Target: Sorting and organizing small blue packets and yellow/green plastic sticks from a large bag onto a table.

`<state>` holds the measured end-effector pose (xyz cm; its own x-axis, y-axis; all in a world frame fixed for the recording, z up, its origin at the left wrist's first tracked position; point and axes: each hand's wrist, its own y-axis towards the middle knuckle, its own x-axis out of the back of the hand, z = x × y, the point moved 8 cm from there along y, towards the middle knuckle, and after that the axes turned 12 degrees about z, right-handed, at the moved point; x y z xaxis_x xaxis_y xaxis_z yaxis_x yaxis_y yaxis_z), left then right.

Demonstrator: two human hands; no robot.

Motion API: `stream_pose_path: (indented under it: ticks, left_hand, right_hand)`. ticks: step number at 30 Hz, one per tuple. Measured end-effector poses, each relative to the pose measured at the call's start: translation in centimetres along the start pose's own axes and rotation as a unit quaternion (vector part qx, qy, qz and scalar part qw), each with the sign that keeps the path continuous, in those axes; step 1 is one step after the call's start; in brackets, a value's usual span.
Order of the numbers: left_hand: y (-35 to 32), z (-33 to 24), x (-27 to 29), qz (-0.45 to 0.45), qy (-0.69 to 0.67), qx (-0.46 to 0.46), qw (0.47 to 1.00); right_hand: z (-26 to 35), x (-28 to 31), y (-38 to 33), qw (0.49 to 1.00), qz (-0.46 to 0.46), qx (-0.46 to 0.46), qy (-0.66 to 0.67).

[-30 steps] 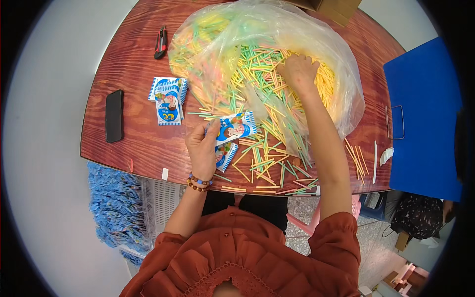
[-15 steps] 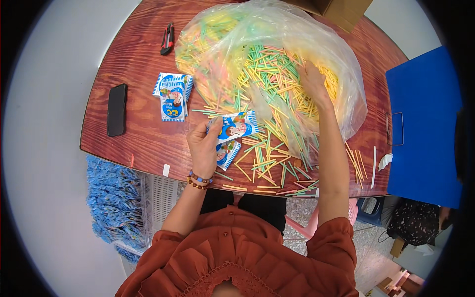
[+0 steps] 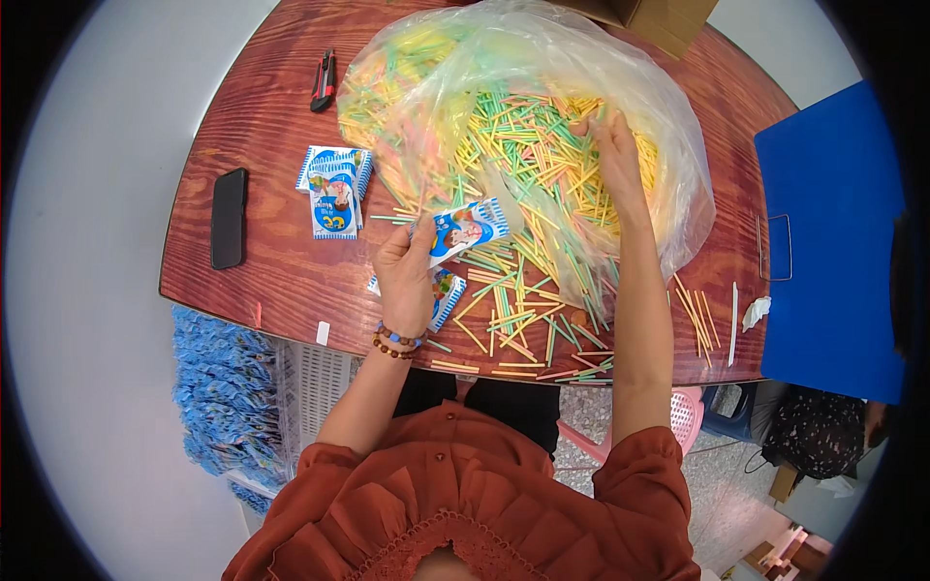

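Observation:
My left hand (image 3: pixel 405 276) holds a small blue-and-white printed packet (image 3: pixel 465 229) just above the wooden table (image 3: pixel 262 174). Another such packet (image 3: pixel 448 293) lies under that hand. My right hand (image 3: pixel 615 155) reaches into a large clear plastic bag (image 3: pixel 523 116) full of thin yellow, green and orange sticks (image 3: pixel 528 145), with its fingers down among them. I cannot see whether it grips any. More loose sticks (image 3: pixel 513 310) spill out of the bag's mouth onto the table in front of me.
A small stack of the same packets (image 3: pixel 334 184) lies left of the bag. A black phone (image 3: pixel 229 218) and a red-and-black utility knife (image 3: pixel 323 80) lie further left. A blue folder (image 3: pixel 833 242) sits at the right; a cardboard box (image 3: pixel 668 17) at the far edge. A white basket (image 3: pixel 315 382) and blue bundles (image 3: pixel 218 397) stand below the table's edge.
My right hand has moved rightward and deeper into the bag of sticks. My left hand has lifted the packet slightly toward the bag.

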<state>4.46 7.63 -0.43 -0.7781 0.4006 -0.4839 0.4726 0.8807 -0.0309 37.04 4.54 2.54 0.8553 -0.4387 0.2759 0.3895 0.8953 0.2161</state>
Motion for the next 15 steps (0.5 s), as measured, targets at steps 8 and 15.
stream_pose_path:
  ticks: [8, 15]
  left_hand:
    - [0.6, 0.7, -1.3, 0.013, -0.015, 0.012, 1.000]
    - [0.9, 1.1, -1.7, 0.019, 0.008, 0.016, 1.000]
  right_hand:
    - [1.3, 0.6, -2.1, 0.990, -0.098, 0.012, 0.104]
    - [5.0, -2.5, -3.9, 0.837, -0.066, 0.109, 0.532]
